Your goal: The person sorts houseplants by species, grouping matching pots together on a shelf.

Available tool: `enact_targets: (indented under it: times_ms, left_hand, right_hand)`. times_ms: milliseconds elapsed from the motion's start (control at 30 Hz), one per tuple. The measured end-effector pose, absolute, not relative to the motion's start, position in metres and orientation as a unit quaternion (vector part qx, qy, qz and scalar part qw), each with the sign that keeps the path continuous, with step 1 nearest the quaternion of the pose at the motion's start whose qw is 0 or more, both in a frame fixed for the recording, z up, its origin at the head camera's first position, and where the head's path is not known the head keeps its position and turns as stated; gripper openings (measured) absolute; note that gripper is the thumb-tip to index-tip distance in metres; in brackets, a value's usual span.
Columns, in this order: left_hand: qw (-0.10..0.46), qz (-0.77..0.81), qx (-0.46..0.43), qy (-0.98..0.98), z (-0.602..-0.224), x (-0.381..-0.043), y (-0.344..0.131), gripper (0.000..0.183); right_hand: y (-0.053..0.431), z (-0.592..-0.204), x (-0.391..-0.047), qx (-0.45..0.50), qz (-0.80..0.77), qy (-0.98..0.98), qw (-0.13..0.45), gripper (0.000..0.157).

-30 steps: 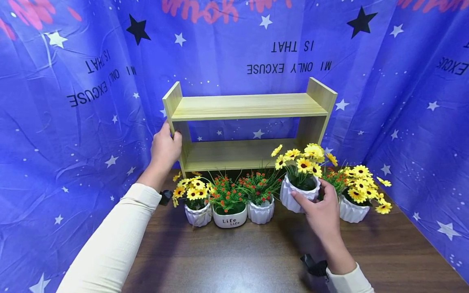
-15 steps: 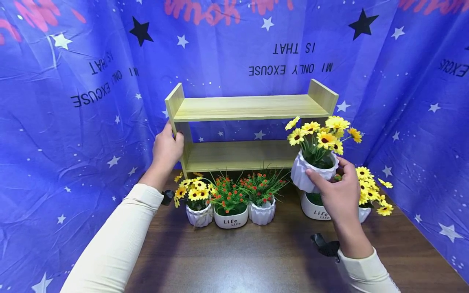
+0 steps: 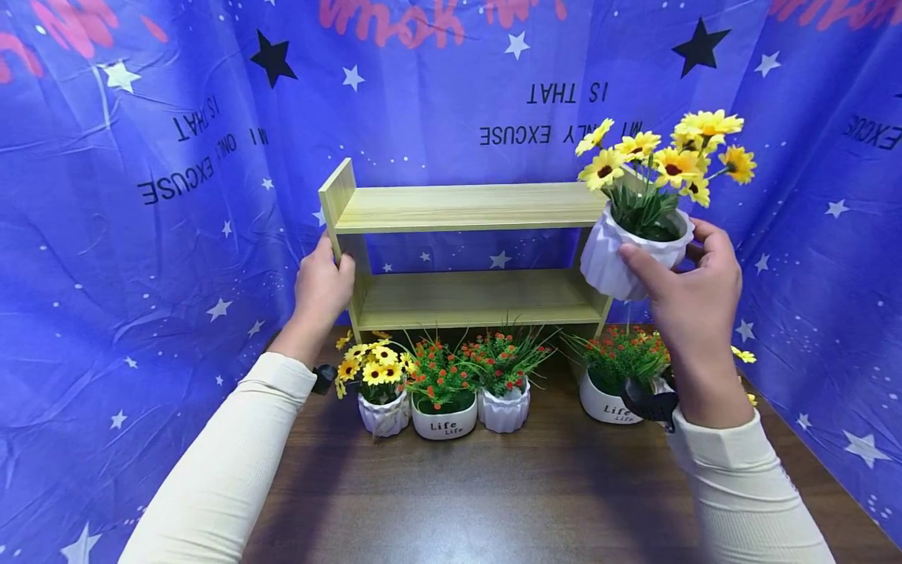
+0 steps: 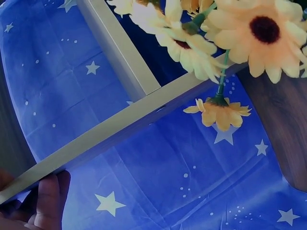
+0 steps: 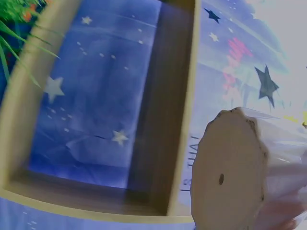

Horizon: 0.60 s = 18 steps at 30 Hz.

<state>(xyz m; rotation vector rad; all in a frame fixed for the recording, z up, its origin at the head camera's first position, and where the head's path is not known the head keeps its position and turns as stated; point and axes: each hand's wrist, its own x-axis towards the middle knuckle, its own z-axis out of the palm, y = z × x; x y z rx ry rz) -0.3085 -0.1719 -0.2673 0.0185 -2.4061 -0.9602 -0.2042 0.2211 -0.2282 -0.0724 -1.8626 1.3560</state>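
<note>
My left hand (image 3: pixel 322 290) grips the left side panel of a two-tier wooden shelf (image 3: pixel 465 205). The left wrist view shows fingers (image 4: pixel 47 203) curled at the panel's edge (image 4: pixel 96 130). Raised at the shelf's right end, a white fluted flowerpot (image 3: pixel 623 262) of yellow daisy-like flowers is held by my right hand (image 3: pixel 698 305), thumb on the near side and fingers behind. It covers the right panel's top in the head view. Seen from the right wrist, the pot's underside (image 5: pixel 228 167) has a small hole and hangs clear of the shelf frame (image 5: pixel 184 120).
Along the shelf's front stand a yellow-flowered pot (image 3: pixel 383 415), an oval "Life" pot (image 3: pixel 444 423) and a fluted red-flowered pot (image 3: pixel 503 411). Another "Life" pot (image 3: pixel 607 406) sits right, with yellow flowers partly hidden behind my right arm. A blue starred curtain (image 3: pixel 451 102) surrounds the wooden table (image 3: pixel 451 501).
My right hand has lifted the flowerpot up and to the right, from in front of the lower tier to the height of the top board. My left hand has stayed on the side panel.
</note>
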Motion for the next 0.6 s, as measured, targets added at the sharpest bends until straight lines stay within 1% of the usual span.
enact_targets:
  times_ms: [100,267,500,600]
  left_hand:
    - [0.267,-0.355,0.009,-0.896,-0.266,-0.308,-0.171,0.044]
    - [0.266,-0.353,0.008,-0.897,-0.266,-0.309,-0.171,0.04]
    - [0.258,-0.353,0.008,-0.899,-0.267,-0.31,-0.173,0.049]
    - [0.257,-0.353,0.009,-0.9,-0.266,-0.309,-0.173,0.049]
  right_hand:
    - [0.222,-0.212,-0.211,-0.022,0.542,-0.733,0.41,0.064]
    - [0.221,-0.194,-0.225,-0.017,0.551,-0.734,0.397,0.064]
    - [0.217,-0.181,-0.244,-0.02,0.541,-0.761,0.358,0.066]
    - [0.216,-0.178,-0.251,-0.024,0.541,-0.771,0.337,0.067]
